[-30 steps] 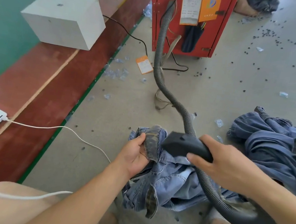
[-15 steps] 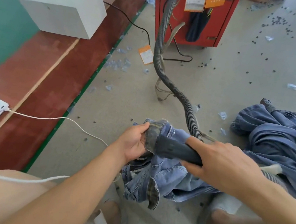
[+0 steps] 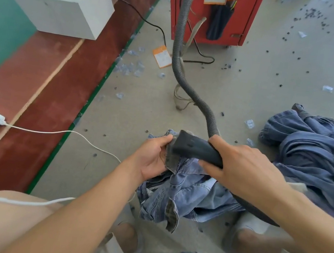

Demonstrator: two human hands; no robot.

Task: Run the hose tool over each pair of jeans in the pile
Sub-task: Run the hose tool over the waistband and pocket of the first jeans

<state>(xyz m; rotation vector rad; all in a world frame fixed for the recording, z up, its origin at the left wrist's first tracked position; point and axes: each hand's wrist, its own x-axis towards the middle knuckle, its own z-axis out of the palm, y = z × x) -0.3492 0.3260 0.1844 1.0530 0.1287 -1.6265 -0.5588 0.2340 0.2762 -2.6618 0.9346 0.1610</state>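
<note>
- The nozzle (image 3: 193, 147) is right down on the denim now. A second ago it hovered just above the fold; it has dropped and its mouth presses the raised edge, so this pair looks mid-pass.
- The right hand (image 3: 247, 168) is wrapped around the nozzle's black neck, fingers curled under it, where the ribbed hose (image 3: 190, 89) joins.
- The left hand (image 3: 153, 158) pinches that fold of the light-blue jeans (image 3: 184, 194), thumb on top, holding it up against the nozzle.
- The jeans lie bunched on the floor (image 3: 253, 78), in front of the person's knees.
- Count: one hose, one nozzle, one pair in hand.
- A darker pile (image 3: 311, 149) sits at the floor's right side, just beside the worked pair; I can't tell how many pairs are in it.
- My call: plenty left, and whether that heap is done or waiting can't be judged.
- The hose runs back to one red machine (image 3: 215, 13) at the far edge.
</note>
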